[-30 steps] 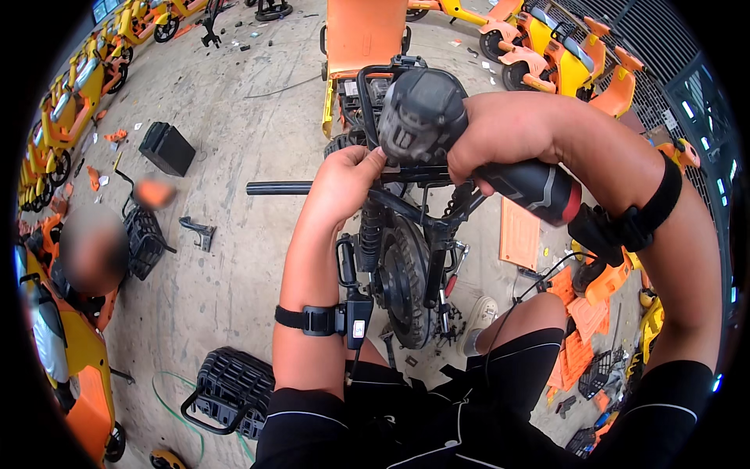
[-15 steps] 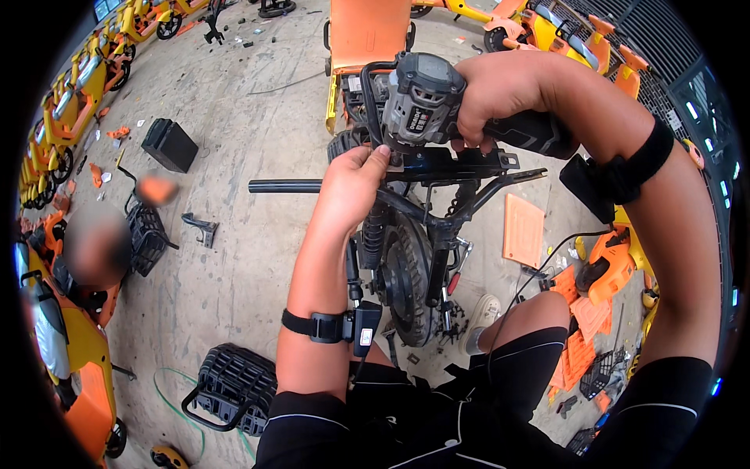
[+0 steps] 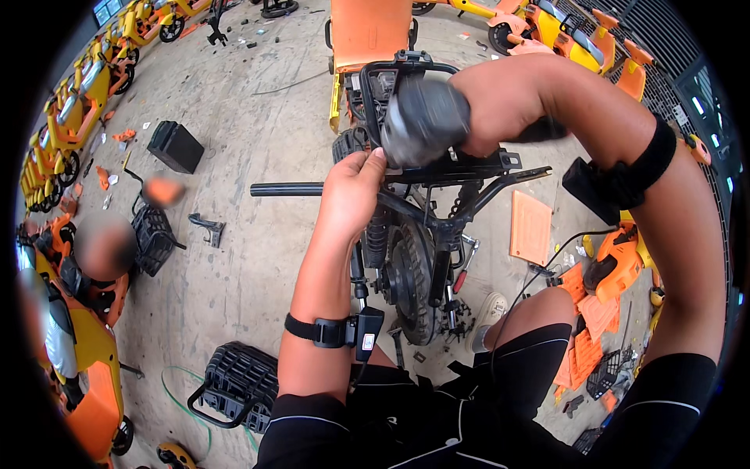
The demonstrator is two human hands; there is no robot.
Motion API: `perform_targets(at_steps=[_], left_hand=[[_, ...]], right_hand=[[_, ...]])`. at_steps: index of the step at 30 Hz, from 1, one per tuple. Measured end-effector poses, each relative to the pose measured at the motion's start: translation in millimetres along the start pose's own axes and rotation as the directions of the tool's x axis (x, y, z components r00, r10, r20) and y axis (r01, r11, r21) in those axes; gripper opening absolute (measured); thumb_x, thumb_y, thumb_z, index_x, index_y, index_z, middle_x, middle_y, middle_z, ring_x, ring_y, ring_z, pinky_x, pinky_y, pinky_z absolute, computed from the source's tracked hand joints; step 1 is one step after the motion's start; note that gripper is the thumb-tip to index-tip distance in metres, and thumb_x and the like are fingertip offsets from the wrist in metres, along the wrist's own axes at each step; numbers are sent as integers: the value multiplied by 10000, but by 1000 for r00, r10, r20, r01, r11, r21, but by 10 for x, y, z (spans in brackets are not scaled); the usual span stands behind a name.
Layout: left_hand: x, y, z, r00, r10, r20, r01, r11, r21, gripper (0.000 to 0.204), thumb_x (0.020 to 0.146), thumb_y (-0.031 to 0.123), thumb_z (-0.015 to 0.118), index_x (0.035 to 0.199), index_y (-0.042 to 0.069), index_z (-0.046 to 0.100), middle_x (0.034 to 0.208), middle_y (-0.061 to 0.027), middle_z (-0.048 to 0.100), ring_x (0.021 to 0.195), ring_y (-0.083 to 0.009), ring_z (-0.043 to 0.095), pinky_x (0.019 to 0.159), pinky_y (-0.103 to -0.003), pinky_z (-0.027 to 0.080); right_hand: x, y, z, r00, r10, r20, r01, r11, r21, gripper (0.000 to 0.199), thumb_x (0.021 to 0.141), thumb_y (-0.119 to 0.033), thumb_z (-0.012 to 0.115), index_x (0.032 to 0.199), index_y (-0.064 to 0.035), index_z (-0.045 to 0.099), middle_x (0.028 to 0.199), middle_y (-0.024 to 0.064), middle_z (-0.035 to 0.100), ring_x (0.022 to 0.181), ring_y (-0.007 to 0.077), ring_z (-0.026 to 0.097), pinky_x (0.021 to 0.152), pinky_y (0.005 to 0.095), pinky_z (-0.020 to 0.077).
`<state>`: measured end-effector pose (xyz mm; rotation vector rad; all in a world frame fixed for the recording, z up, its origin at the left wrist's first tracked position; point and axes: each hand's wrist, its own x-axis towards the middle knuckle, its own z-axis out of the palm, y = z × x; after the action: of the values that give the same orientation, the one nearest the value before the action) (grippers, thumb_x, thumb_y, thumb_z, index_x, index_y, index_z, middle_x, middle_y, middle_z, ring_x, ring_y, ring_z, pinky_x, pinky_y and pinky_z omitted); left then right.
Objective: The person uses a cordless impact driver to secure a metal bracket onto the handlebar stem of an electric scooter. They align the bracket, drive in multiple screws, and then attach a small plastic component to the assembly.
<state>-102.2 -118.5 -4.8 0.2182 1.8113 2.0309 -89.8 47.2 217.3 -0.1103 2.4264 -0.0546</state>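
My right hand [image 3: 496,109] is wrapped round the handle of a grey-and-black cordless impact wrench [image 3: 422,121], smeared by motion, its nose over the top of a black scooter frame [image 3: 453,209]. Close beside that nose, my left hand [image 3: 350,189] has thumb and forefinger pinched together at the frame's left side; what lies between them is hidden. Below the frame are a rear wheel [image 3: 414,285] with a knobby tyre and a coil shock absorber [image 3: 377,238]. A black tube [image 3: 285,189] sticks out to the left.
An orange panel [image 3: 530,227] and a red-handled ratchet [image 3: 462,273] lie right of the wheel. Left on the floor are a black battery box [image 3: 176,146], a bracket [image 3: 207,229] and a black basket [image 3: 238,383]. Orange-yellow scooters [image 3: 74,102] line the left; a person [image 3: 105,250] is there.
The impact wrench has tilted and dropped slightly in my right hand, now blurred, uncovering more of the black rail behind it. My left hand keeps its pinch at nearly the same spot.
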Motion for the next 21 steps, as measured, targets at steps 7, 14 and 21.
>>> perform_targets(at_steps=[7,14,21], left_hand=[[5,14,-34,999,45,-21,-42,992,115,324,1047,302,622,973,-2,705,767,31,587,648,-64,460,568,-255,355],[71,37,-63,997,77,-11,-75,989,125,361,1054,341,620,924,11,691,725,48,555,601,-46,425,531,-239,323],[75,50,-37,997,70,17,-71,992,100,361,1062,345,607,922,20,682,713,49,547,567,-43,417,502,-232,307]], right_hand=[[73,-63,-143,997,-81,4,78,937,-342,335,692,-143,712,1000,-14,742,891,121,726,830,273,670,752,401,513],[17,167,-60,988,-132,-82,109,965,-239,305,683,-122,690,965,-12,726,845,123,699,786,283,654,724,410,505],[-13,216,0,981,-145,-127,110,962,-249,303,666,-112,674,945,-4,721,819,132,689,754,291,649,697,415,504]])
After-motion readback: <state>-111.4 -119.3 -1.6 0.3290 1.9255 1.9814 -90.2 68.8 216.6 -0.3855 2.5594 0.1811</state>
